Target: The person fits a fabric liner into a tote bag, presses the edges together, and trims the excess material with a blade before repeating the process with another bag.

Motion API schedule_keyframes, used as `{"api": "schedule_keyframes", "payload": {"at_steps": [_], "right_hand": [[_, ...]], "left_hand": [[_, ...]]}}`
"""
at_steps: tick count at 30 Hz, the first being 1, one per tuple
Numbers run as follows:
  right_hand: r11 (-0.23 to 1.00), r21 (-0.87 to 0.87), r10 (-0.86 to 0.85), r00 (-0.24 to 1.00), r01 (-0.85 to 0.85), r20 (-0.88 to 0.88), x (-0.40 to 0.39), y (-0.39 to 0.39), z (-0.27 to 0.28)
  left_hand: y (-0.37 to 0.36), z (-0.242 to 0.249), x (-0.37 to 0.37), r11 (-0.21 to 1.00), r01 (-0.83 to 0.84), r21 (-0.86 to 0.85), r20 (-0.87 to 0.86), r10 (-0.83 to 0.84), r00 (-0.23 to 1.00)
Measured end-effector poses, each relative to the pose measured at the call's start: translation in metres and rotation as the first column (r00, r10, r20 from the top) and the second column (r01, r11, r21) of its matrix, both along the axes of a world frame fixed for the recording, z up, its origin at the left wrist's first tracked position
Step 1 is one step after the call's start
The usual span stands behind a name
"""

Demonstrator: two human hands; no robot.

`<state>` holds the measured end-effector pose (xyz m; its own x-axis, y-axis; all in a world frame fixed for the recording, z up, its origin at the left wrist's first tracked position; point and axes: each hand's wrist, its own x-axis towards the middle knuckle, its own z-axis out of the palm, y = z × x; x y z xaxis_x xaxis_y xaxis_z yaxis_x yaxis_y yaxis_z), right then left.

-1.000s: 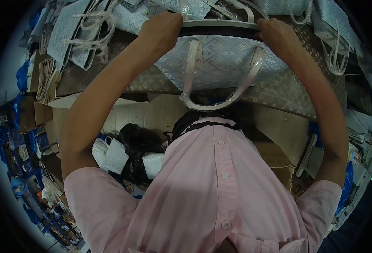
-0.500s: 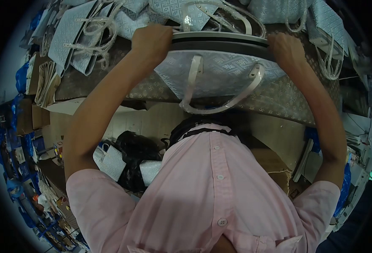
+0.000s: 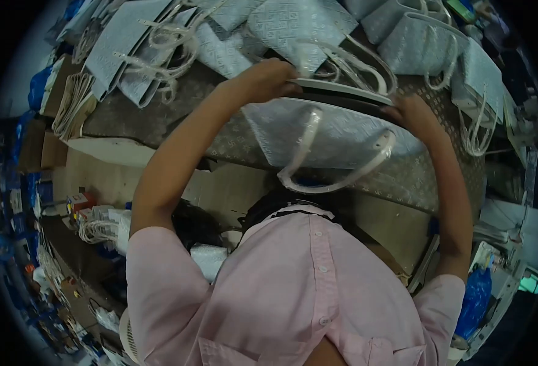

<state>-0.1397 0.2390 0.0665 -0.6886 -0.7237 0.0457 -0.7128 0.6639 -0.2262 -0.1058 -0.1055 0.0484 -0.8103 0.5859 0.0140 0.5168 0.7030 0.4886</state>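
Note:
A silvery-white handbag (image 3: 336, 135) with an embossed pattern stands at the front of the table, its dark opening facing up. One clear-wrapped handle (image 3: 342, 184) hangs down its near side; the other handle (image 3: 375, 76) rises behind the rim. My left hand (image 3: 266, 81) is closed over the left part of the rim, its fingertips slightly blurred at the opening. At the right end of the same rim, my right hand (image 3: 414, 116) grips the edge with curled fingers. The inside of the bag is mostly hidden in shadow.
More silvery bags (image 3: 131, 46) lie flat at the left of the table (image 3: 189, 131), with others piled behind. Upright bags (image 3: 418, 46) stand at the back right. Bundled handle strips (image 3: 73, 104) hang at the left edge. A blue plastic bag (image 3: 476, 302) is at lower right.
My left hand has moved inward along the rim, to the right. The bag appears lower and farther right, and the whole view has shifted too. My right hand stays at the right end.

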Motion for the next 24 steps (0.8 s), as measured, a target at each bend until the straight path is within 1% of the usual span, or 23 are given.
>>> {"api": "schedule_keyframes", "payload": {"at_steps": [2,4,5,6,7,8,9,10,11,12,13,14,15,16,17,18,19,20,21,22,23,24], "right_hand": [[1.000,-0.023,-0.002,0.997,0.004,0.081,0.005,0.004,0.000],[0.997,0.026,-0.069,0.991,0.066,0.118,0.001,0.016,-0.004],[1.000,-0.021,-0.019,0.999,0.019,0.038,0.002,0.022,-0.002],[0.997,-0.071,0.024,0.998,-0.028,-0.056,0.000,0.028,0.004],[0.986,0.044,-0.168,0.974,0.164,0.151,-0.001,0.031,0.013],[0.926,0.198,-0.371,0.871,0.321,0.322,-0.002,0.037,0.017],[0.922,0.249,-0.367,0.870,0.295,0.328,-0.009,0.059,0.006],[0.917,0.294,-0.361,0.873,0.269,0.328,-0.016,0.074,-0.002],[0.948,0.132,-0.318,0.869,0.289,0.379,-0.004,0.069,0.004],[0.950,-0.029,-0.271,0.864,0.311,0.425,0.012,0.068,0.014],[0.925,-0.065,-0.323,0.862,0.376,0.390,0.022,0.069,0.020],[0.895,-0.103,-0.374,0.856,0.434,0.356,0.028,0.069,0.025],[0.836,-0.100,-0.506,0.828,0.540,0.241,0.035,0.053,0.042],[0.762,-0.109,-0.626,0.770,0.638,0.124,0.048,0.027,0.061],[0.767,-0.099,-0.621,0.773,0.634,0.131,0.063,0.003,0.073],[0.776,-0.336,-0.528,0.841,0.533,0.114,0.078,-0.025,0.083],[0.730,-0.553,-0.440,0.895,0.403,0.071,0.093,-0.055,0.088],[0.758,-0.586,-0.250,0.958,0.286,0.144,0.106,-0.091,0.086],[0.760,-0.628,-0.047,0.978,0.168,0.204,0.118,-0.133,0.079],[0.758,-0.650,0.176,0.940,0.060,0.292,0.118,-0.189,0.066],[0.868,-0.497,0.193,0.919,0.004,0.345,0.120,-0.231,0.039],[0.866,-0.498,0.241,0.907,-0.040,0.346,0.118,-0.276,0.004]], "left_hand": [[0.005,0.010,0.008,0.999,0.023,-0.035,-0.030,-0.024,0.999],[-0.014,0.005,0.008,0.997,-0.042,-0.071,-0.082,0.036,0.996],[-0.025,0.024,0.016,0.987,-0.067,-0.145,0.004,0.068,0.998],[-0.034,0.031,0.024,0.985,-0.086,-0.148,0.018,0.090,0.996],[-0.040,0.037,0.031,0.982,-0.123,-0.145,0.107,0.139,0.984],[-0.048,0.037,0.036,0.977,-0.156,-0.143,0.197,0.182,0.963],[-0.062,0.032,0.042,0.976,-0.163,-0.143,0.211,0.190,0.959],[-0.085,0.024,0.051,0.875,-0.371,0.311,0.362,0.251,0.898],[-0.111,0.014,0.060,0.533,-0.546,0.646,0.515,0.223,0.828],[-0.145,-0.010,0.066,0.531,-0.592,0.606,0.454,0.380,0.806],[-0.182,-0.043,0.072,0.517,-0.636,0.573,0.370,0.529,0.764],[-0.211,-0.079,0.087,0.597,-0.707,0.379,0.297,0.645,0.704],[-0.234,-0.117,0.104,0.629,-0.761,0.160,0.203,0.733,0.649],[-0.251,-0.153,0.122,0.572,-0.820,0.009,0.196,0.803,0.563],[-0.263,-0.182,0.136,0.497,-0.856,-0.142,0.175,0.864,0.472],[-0.269,-0.202,0.149,0.491,-0.859,-0.150,0.182,0.867,0.464],[-0.272,-0.218,0.165,0.298,-0.948,-0.115,0.066,0.954,0.292],[-0.273,-0.226,0.179,0.098,-0.993,-0.058,-0.040,0.994,0.101],[-0.271,-0.227,0.188,0.095,-0.993,-0.065,-0.033,0.995,0.098],[-0.266,-0.225,0.193,0.095,-0.995,0.008,-0.100,0.991,0.093],[-0.263,-0.223,0.197,0.099,-0.992,0.079,-0.163,0.983,0.085],[-0.264,-0.219,0.198,0.095,-0.992,0.077,-0.155,0.984,0.082]]}}
